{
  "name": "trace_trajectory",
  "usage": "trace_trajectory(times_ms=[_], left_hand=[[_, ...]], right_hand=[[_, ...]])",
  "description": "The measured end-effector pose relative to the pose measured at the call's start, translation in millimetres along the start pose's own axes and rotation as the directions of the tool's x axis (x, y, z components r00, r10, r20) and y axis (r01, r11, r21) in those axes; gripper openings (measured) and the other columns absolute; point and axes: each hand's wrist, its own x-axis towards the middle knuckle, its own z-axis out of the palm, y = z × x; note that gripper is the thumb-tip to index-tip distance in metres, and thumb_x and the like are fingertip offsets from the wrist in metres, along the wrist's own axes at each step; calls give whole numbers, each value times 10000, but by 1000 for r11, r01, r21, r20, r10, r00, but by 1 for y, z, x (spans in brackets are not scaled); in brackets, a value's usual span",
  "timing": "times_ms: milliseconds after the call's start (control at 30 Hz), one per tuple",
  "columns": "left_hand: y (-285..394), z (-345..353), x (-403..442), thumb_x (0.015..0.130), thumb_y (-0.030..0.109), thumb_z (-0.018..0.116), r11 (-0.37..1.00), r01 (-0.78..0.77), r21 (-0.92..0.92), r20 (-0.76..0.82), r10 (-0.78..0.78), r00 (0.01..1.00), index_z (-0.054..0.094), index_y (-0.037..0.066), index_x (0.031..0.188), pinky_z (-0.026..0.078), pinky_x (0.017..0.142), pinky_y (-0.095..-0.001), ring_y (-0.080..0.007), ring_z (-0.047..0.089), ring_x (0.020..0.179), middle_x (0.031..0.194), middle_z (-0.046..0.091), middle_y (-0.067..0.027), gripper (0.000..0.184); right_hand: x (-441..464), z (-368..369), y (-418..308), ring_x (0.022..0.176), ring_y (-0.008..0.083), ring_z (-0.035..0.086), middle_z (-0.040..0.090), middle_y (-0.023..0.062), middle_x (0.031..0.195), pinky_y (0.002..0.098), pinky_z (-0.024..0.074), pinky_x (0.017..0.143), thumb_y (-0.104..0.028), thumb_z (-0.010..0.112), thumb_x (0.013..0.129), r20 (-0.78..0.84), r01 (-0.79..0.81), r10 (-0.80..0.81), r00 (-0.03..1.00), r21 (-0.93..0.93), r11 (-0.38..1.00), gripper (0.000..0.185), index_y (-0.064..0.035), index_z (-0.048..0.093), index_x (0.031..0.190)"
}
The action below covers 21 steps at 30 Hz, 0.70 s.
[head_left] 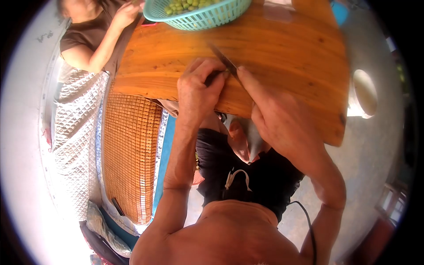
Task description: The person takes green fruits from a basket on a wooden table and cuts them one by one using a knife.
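My right hand [276,108] is closed around the handle end of a knife [225,59], its blade slanting up and left over the wooden table [282,57]. My left hand [194,86] is at the table's near edge, with thumb and fingers pinched together close to the blade. Whatever sits between those fingertips is small and mostly hidden, so I cannot name it. Farther back on the table stands a turquoise plastic basket [198,23] holding many small green fruits [187,5].
A co-worker [95,48] sits at the upper left, one hand raised beside the basket. A mat-covered seat [130,154] and a white quilted cover [77,132] lie left of me. On the right, a white bucket [364,93] stands on the floor. A cable [308,216] hangs near my right arm.
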Motion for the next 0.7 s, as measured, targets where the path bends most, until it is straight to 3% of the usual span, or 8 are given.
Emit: trace_trajectory(times_ms=[133, 200, 233, 300, 433, 500, 700], left_hand=[[-1, 1, 0, 845, 15, 761, 1000, 14, -23, -6, -14, 1000, 725, 26, 962, 541, 761, -311, -199, 680, 837, 904, 686, -100, 123], [0, 1, 0, 826, 59, 739, 999, 32, -14, -4, -32, 999, 720, 52, 925, 541, 780, -395, -325, 669, 890, 931, 703, -112, 101], [0, 0, 1, 826, 59, 739, 1000, 24, -14, -7, -24, 1000, 720, 52, 925, 541, 780, -395, -325, 669, 890, 931, 703, -112, 101], [-2, 0, 0, 847, 16, 754, 1000, -4, 20, 6, 4, 1000, 722, 28, 962, 537, 762, -318, -210, 676, 836, 894, 678, -106, 119], [-4, 1, 0, 849, 17, 752, 1000, -9, 7, 0, 9, 1000, 719, 28, 961, 538, 765, -320, -210, 679, 842, 901, 681, -105, 118], [-6, 2, 0, 850, 17, 751, 1000, -20, 5, -10, 20, 1000, 717, 27, 960, 541, 769, -320, -213, 682, 842, 909, 685, -104, 115], [-4, 2, 0, 843, 18, 755, 1000, -21, 1, -10, 21, 1000, 716, 29, 963, 543, 777, -316, -217, 688, 850, 916, 692, -103, 126]], right_hand=[[3, 0, -1, 813, 455, 651, 674, 261, 959, 538, 503, 738, -24, 559, 905, 1, 2, -2, 1000, 16, 1000, 553, -36, 502, 1454], [2, 1, 0, 823, 456, 651, 672, 268, 968, 541, 505, 748, -20, 556, 900, 2, 0, 0, 1000, 3, 1000, 552, -33, 506, 1450], [3, 0, 0, 823, 456, 651, 672, 268, 968, 541, 505, 748, -20, 556, 900, -5, 3, -3, 1000, 0, 1000, 552, -33, 506, 1450], [4, -2, -1, 827, 459, 653, 673, 269, 965, 541, 508, 751, -14, 554, 895, 39, -35, 34, 999, 15, 999, 552, -26, 508, 1445], [6, 2, 1, 823, 461, 654, 672, 273, 962, 541, 511, 754, -15, 548, 895, -9, -5, 5, 1000, 37, 999, 551, -27, 507, 1445], [8, 0, -2, 891, 418, 697, 708, 246, 911, 499, 541, 795, -23, 588, 876, 38, -24, 24, 999, -21, 1000, 587, 39, 466, 1447], [7, 1, 1, 881, 430, 686, 705, 253, 917, 528, 528, 797, -23, 564, 884, -3, -21, 21, 1000, 6, 1000, 570, 22, 478, 1445]])
